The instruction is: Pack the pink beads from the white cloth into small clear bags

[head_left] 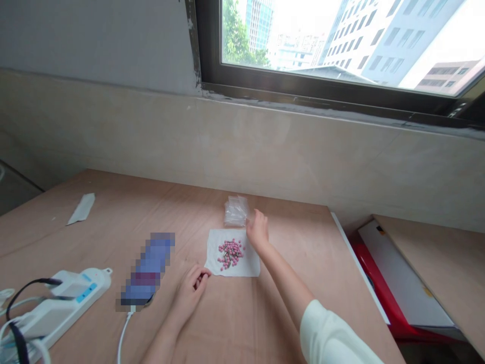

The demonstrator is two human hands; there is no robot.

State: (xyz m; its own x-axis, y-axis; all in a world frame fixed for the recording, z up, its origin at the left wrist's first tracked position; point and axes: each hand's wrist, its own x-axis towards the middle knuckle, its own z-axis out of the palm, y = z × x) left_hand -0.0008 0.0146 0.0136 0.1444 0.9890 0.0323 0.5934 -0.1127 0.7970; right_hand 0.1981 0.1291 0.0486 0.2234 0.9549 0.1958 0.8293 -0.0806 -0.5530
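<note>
A small white sheet point(250, 265) lies on the wooden table, with a loose heap of small pink-headed pieces with metallic shanks point(230, 254) on it. Beyond its far edge is a stack of clear plastic bags point(235, 212). My right hand point(258, 230) reaches over the sheet's right side, its fingers pinched at the right edge of the bags; the fingertips are partly hidden. Loosely curled, my left hand point(192, 284) rests on the table at the near left corner of the sheet, with nothing visible in it.
Left of my hands lies a phone with a blurred screen point(149, 268), a white cable point(123, 328) plugged into it. A white power strip point(83, 290) with plugs stands farther left. A pale paper strip point(82, 208) is at the back left. A red object point(366, 263) sits beyond the table's right edge.
</note>
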